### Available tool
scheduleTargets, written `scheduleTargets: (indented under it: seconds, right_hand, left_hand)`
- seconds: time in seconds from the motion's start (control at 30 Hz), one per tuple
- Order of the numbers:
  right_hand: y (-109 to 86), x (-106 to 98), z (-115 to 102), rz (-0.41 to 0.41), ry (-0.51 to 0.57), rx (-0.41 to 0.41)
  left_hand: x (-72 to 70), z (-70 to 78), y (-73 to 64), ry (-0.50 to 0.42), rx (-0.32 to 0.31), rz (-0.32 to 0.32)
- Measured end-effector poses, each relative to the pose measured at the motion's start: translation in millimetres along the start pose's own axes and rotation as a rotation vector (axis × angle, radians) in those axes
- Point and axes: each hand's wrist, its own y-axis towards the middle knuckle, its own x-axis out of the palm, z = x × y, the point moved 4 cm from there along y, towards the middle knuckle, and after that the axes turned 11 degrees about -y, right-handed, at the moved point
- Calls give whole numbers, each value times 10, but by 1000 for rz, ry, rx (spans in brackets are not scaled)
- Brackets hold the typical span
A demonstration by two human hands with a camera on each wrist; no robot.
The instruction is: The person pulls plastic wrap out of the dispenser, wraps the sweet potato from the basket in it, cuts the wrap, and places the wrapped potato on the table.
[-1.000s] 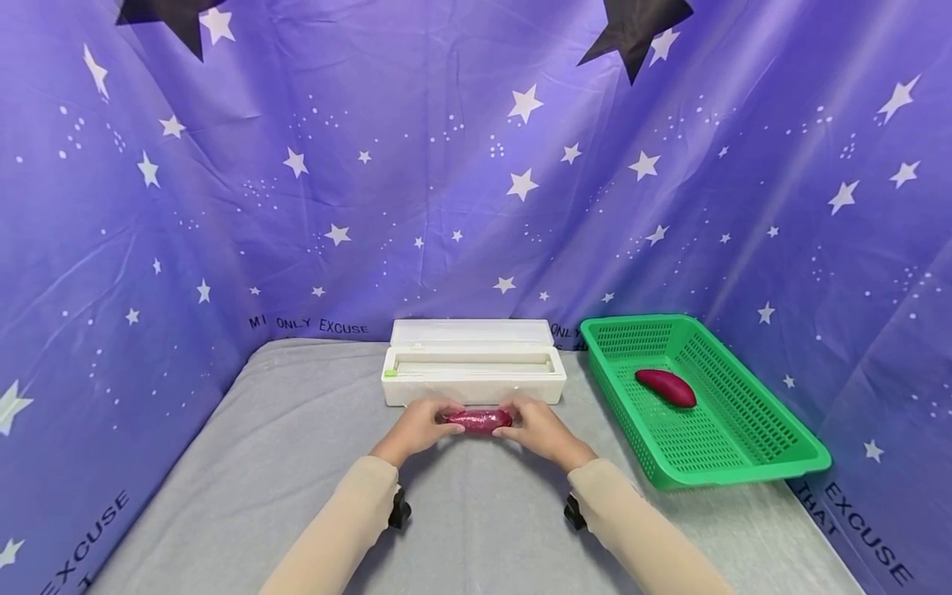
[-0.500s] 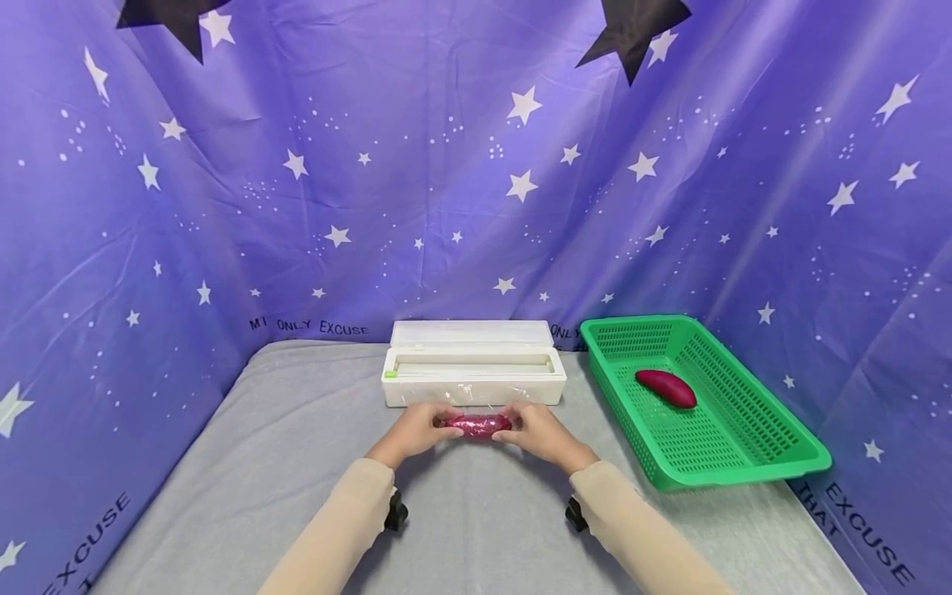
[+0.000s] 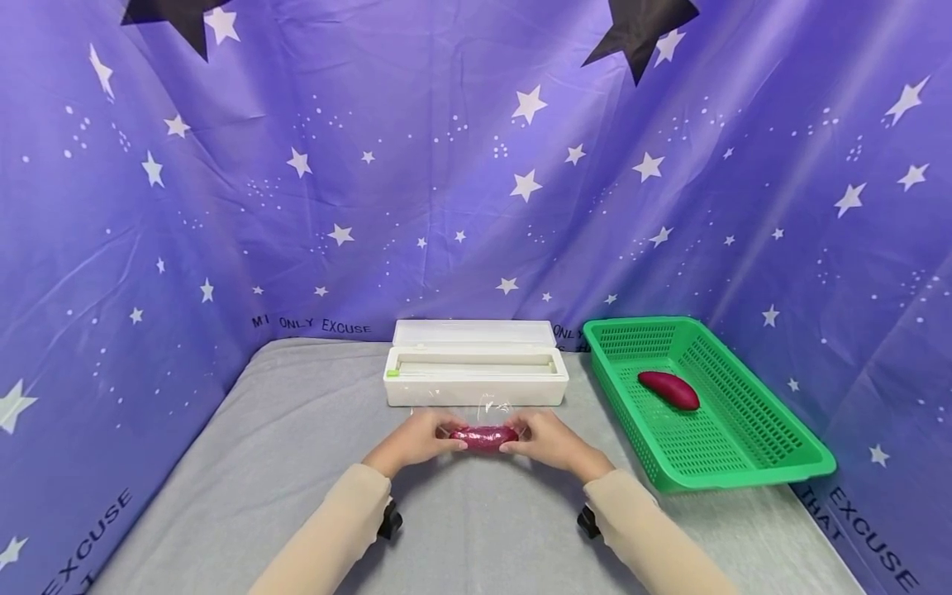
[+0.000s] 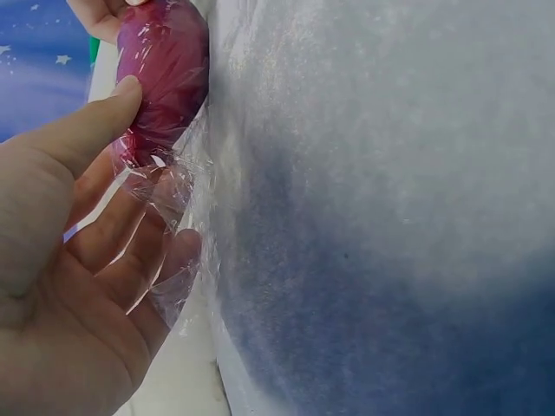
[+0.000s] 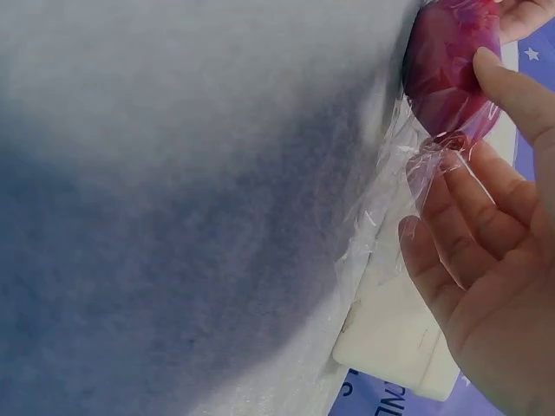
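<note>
A purple-red sweet potato [image 3: 485, 438], wrapped in shiny clear cling film, lies crosswise between my two hands just in front of the white box. My left hand [image 3: 418, 438] grips its left end, the thumb pressed on the near side. At the right end my right hand [image 3: 549, 440] holds it the same way. In the left wrist view loose cling film [image 4: 178, 186] trails off the sweet potato's end over the fingers. Crumpled film [image 5: 416, 160] also hangs from the other end in the right wrist view, over the fingertips there.
Behind the hands stands a white cling film box [image 3: 476, 391] with its lid raised and a roll inside. To the right, a green plastic basket [image 3: 732, 478] holds an unwrapped sweet potato [image 3: 669, 390]. A grey cloth covers the table [image 3: 297, 413]; a purple starry curtain surrounds it.
Both hands have drawn the wrapped sweet potato slightly toward me, away from the box. Some clear film now shows standing up between it and the box front.
</note>
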Motion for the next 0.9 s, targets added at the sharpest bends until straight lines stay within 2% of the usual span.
scheduleTargets:
  seconds: [0.33,0.53,0.77,0.9]
  right_hand:
    - [-122,-13,-23,-67,9,-41]
    - [-171,-31,-48,-106,39,-80]
    - [-190,-41,-48,-171,68,-69]
    - [-181,-13,-27,-213,85,-42]
  left_hand:
    - [13,86,-114,48,50,-56]
    - [14,100,-161,30,89,-69]
    - [16,67,-171,-65,12,-94]
    - [17,57,-180,-71,-24,-113]
